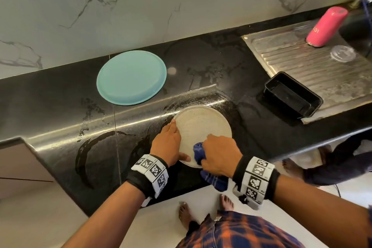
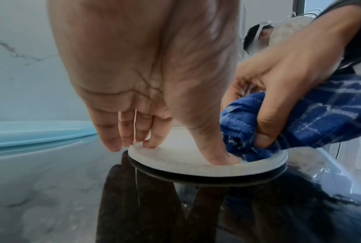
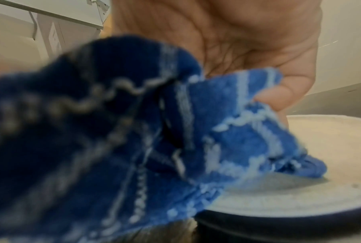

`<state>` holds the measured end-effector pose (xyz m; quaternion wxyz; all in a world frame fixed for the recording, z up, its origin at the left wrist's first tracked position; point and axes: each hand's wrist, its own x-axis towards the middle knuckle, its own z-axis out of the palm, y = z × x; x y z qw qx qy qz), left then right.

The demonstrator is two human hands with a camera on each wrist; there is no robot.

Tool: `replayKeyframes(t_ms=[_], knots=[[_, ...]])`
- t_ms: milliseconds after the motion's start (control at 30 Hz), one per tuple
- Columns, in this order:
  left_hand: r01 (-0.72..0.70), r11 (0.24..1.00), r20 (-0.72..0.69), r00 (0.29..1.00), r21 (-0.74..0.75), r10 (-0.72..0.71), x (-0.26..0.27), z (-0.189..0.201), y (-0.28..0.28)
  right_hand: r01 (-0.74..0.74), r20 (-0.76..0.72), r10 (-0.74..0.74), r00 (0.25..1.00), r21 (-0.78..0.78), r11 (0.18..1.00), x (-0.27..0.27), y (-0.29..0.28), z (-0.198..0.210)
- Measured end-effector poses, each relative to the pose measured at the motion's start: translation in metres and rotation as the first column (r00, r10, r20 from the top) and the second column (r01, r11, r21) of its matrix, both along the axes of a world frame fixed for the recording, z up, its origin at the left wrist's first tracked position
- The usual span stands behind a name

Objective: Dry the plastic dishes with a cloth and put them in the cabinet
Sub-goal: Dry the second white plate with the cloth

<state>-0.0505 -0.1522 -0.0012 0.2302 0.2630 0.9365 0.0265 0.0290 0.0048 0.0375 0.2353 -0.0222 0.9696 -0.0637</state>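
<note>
Pinching one blue cloth [image 1: 201, 153], right hand [image 1: 219, 155] wipes one beige plate [image 1: 203, 127]; left hand [image 1: 169, 143] presses flat.

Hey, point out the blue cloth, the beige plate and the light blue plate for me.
blue cloth [image 1: 199, 152]: head view, on the bunched part lying on the plate.
beige plate [image 1: 201, 125]: head view, on its bare upturned face.
light blue plate [image 1: 131, 77]: head view, on the middle of its upturned underside.

You have bare tabletop [image 1: 60, 106] to your left; the blue plate [image 1: 131, 77] blocks behind, the black tray [image 1: 292, 96] blocks right.
</note>
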Motion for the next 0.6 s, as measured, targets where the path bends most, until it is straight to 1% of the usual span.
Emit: replayKeyframes(t_ms=[100,167,233,367,433,533,600], knots=[[-0.001,1.0,0.007,1.0,0.022,0.001,-0.001,0.0,-0.001,-0.014,-0.013,0.014,1.0,-0.024,1.0,-0.009,-0.002,0.003],[-0.003,0.999,0.008,1.0,0.041,0.002,-0.001,-0.001,-0.002,0.015,0.009,-0.015,1.0,-0.021,1.0,-0.011,0.008,0.005],[-0.007,0.998,0.019,1.0,0.065,0.006,-0.001,-0.002,-0.005,0.062,0.015,-0.063,0.998,0.014,0.998,-0.017,0.023,0.008],[-0.018,0.995,0.046,0.999,0.099,0.013,-0.001,-0.001,-0.008,0.157,-0.074,-0.15,0.986,0.1,0.983,-0.047,0.053,0.009],[-0.022,0.994,0.047,0.999,0.105,0.018,-0.002,-0.001,-0.007,0.196,-0.111,-0.185,0.976,0.09,0.977,-0.07,0.056,0.009],[-0.065,0.987,0.062,0.996,0.148,0.056,-0.001,-0.004,-0.008,0.168,-0.136,-0.163,0.977,0.024,0.986,-0.102,0.044,0.001],[-0.09,0.973,0.075,0.994,0.211,0.076,-0.001,-0.005,-0.009,0.121,-0.14,-0.121,0.983,-0.012,0.993,-0.113,0.027,-0.004]])
